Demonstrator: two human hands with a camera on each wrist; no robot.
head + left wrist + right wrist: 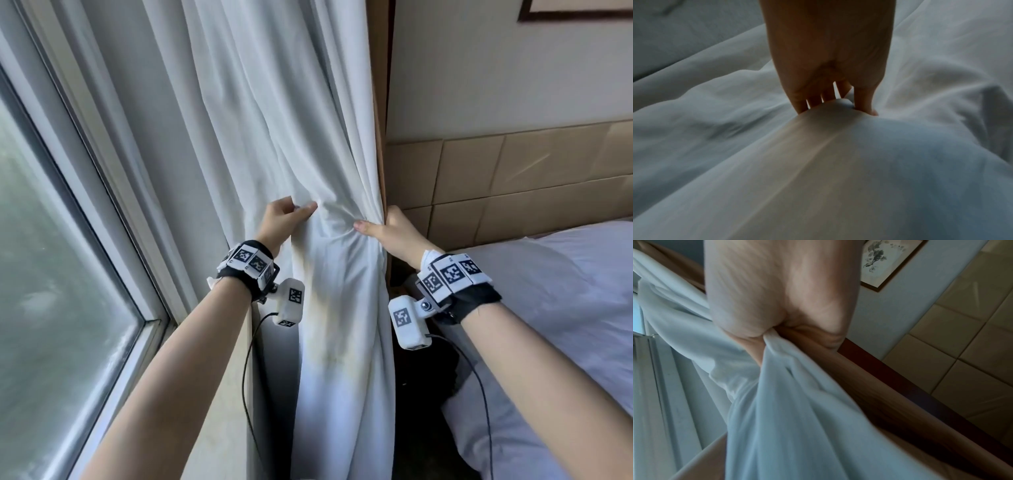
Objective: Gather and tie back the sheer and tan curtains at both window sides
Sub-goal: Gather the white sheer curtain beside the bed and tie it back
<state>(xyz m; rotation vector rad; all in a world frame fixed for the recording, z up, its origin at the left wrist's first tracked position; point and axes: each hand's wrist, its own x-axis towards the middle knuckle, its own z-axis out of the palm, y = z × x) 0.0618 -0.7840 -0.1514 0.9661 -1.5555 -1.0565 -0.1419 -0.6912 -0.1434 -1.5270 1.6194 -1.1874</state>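
A window (51, 274) fills the nine o'clock side of the head view, its pale frame running diagonally from eleven o'clock down toward six. A bed (565, 308) under a white cover occupies the four o'clock corner, and a headboard of tan padded panels (513, 178) rises behind it at two to three o'clock. The corner of a framed picture (575, 10) hangs on the wall at one o'clock.

The sheer white curtain (281, 120) drops from twelve o'clock through the middle of the view to six o'clock, pulled into a waist where the person's hands meet it. The tan curtain (378, 102) shows as a narrow strip along the sheer's right edge, between the sheer and the wall; in the right wrist view it runs just behind the white folds.

The right hand (390, 229), just right of centre, grips the bunched sheer and the tan curtain's edge together, fingers wrapped behind the cloth and thumb across the front. The left hand (284, 219), just left of centre, holds a fold of the sheer between thumb and fingers; the left wrist view shows its fingers (813, 100) tucked behind the fabric. Marker-tagged wrist bands (250, 262) with small white camera units ride on both forearms.
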